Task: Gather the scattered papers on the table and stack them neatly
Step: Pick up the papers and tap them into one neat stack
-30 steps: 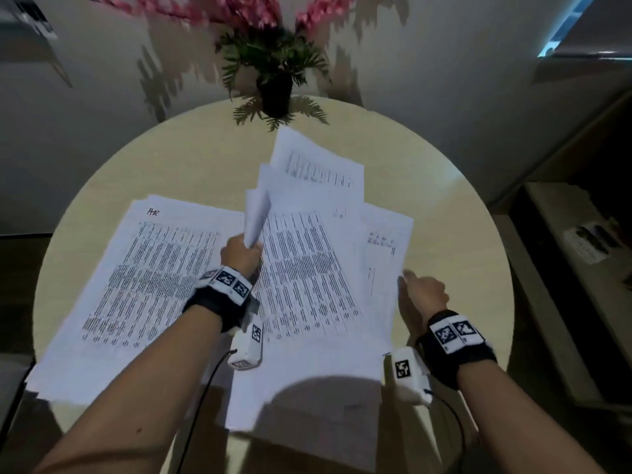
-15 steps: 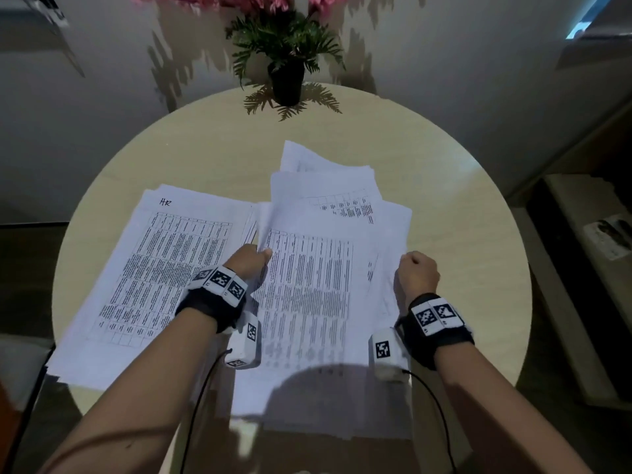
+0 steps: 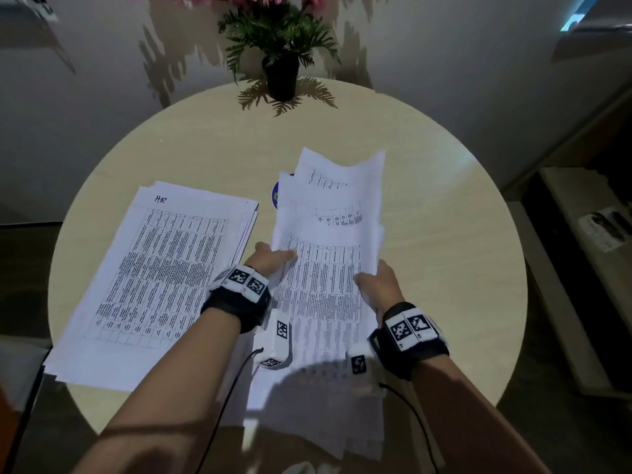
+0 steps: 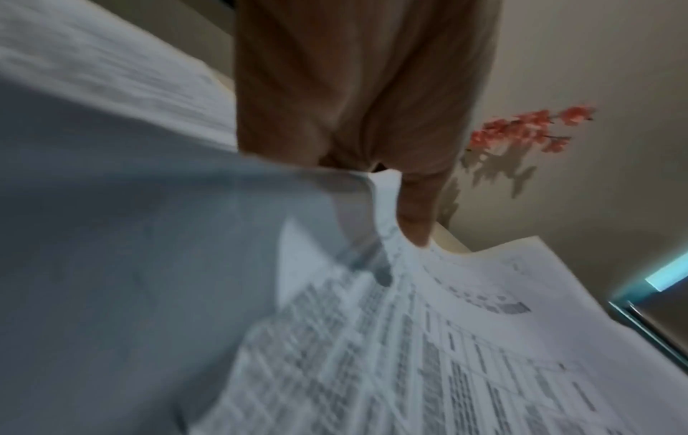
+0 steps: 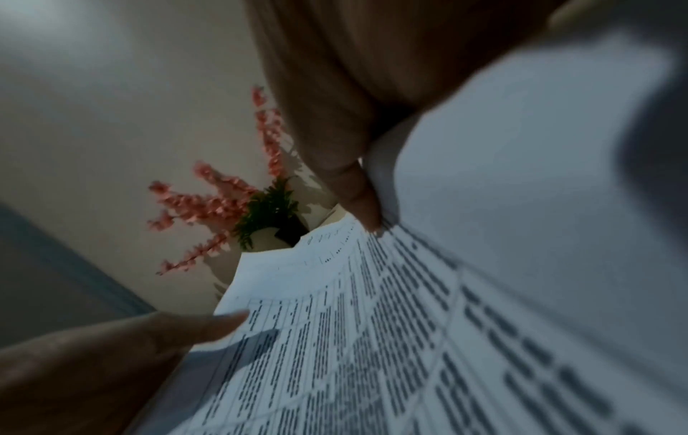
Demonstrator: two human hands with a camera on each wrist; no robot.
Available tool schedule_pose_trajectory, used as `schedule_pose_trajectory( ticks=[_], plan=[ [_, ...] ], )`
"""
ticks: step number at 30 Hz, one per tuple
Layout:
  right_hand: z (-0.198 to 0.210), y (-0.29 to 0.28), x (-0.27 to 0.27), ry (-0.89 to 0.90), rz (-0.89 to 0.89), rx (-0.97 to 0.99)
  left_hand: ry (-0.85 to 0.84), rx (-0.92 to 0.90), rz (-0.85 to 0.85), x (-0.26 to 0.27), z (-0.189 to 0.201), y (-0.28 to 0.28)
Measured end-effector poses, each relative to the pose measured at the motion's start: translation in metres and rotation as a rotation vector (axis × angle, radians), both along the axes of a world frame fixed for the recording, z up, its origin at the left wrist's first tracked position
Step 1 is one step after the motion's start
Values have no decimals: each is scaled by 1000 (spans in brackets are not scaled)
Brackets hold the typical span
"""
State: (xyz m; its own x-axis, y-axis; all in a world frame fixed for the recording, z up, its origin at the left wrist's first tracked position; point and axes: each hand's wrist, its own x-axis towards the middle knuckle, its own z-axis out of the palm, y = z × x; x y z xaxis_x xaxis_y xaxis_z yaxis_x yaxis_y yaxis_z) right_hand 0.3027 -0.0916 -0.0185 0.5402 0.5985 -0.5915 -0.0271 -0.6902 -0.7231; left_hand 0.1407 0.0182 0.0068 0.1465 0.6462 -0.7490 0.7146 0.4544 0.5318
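A loose bundle of printed papers [image 3: 328, 234] is held between both hands over the middle of the round table [image 3: 444, 234], its sheets uneven at the far end. My left hand [image 3: 270, 260] grips its left edge with the thumb on top. My right hand [image 3: 374, 283] grips the right edge the same way. The left wrist view shows a thumb [image 4: 413, 217] pressing the curled sheets [image 4: 409, 353]. In the right wrist view my right thumb [image 5: 357, 194] lies on the top sheet [image 5: 372, 338]. A second stack marked "HR" [image 3: 154, 275] lies flat at the left.
A potted plant [image 3: 281, 75] with pink flowers stands at the table's far edge. A round blue-green mark [image 3: 275, 197] shows from under the bundle's far left corner. A low shelf [image 3: 581, 234] stands to the right of the table.
The spread sheets on the right have been drawn together into one narrower bundle. Both hands have closed in on its sides, and the right hand has moved from the table onto its edge.
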Motion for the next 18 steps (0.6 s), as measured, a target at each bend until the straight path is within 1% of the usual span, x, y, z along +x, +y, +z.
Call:
schedule_pose_trajectory(
  ticks=[2, 3, 4, 5, 7, 9, 12, 13, 15, 16, 18],
  plan=[
    [11, -1, 7, -89, -3, 111, -47, -1, -32, -10, 6, -5],
    [20, -1, 13, -120, -37, 182, -92, 38, -4, -13, 8, -6],
    [32, 0, 18, -138, -75, 273, -177, 105, 63, -14, 14, -8],
    [49, 1, 22, -139, -105, 376, -283, 183, 153, -13, 23, -11],
    [86, 2, 24, -146, -140, 605, -481, 406, 277, -5, 56, -12],
    [126, -1, 23, -226, -152, 804, -629, 671, 280, -1, 96, -6],
    [172, -8, 22, -365, -136, 1000, -808, 903, 243, -7, 142, 3],
    [180, -11, 21, -372, -143, 1040, -855, 949, 242, -11, 151, 5],
    [184, -15, 17, -335, -142, 1097, -893, 975, 244, -14, 160, 1],
    [182, -18, 12, -315, -127, 1100, -897, 972, 252, -16, 158, -1],
    [172, -23, 1, -263, -91, 1063, -924, 896, 304, -21, 148, -8]
  ],
)
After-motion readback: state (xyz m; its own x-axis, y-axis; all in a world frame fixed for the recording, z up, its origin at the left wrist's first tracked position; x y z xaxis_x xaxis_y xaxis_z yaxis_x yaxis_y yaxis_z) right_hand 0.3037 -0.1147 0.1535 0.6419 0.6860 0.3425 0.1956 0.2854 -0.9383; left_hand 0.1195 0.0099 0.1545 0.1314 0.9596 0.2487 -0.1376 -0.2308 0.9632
